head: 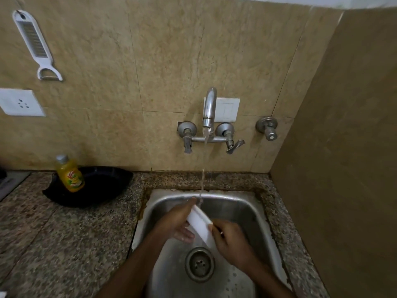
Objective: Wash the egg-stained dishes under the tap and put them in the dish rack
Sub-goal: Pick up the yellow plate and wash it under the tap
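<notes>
A white plate [202, 225] stands on edge, tilted, over the steel sink [247, 208]. Water runs from the wall tap [209, 108] in a thin stream onto the plate's top end. My left hand [179, 220] lies flat against the plate's left face, fingers stretched up to the stream. My right hand [231, 238] grips the plate's lower right rim with curled fingers. The face of the plate is mostly hidden, so I cannot see any stain on it.
A yellow dish soap bottle [69, 174] stands in a black tray [103, 186] on the granite counter [64, 233] left of the sink. The drain [199, 264] sits below my hands. A wall [343, 147] closes in the right side. A peeler [34, 43] hangs at upper left.
</notes>
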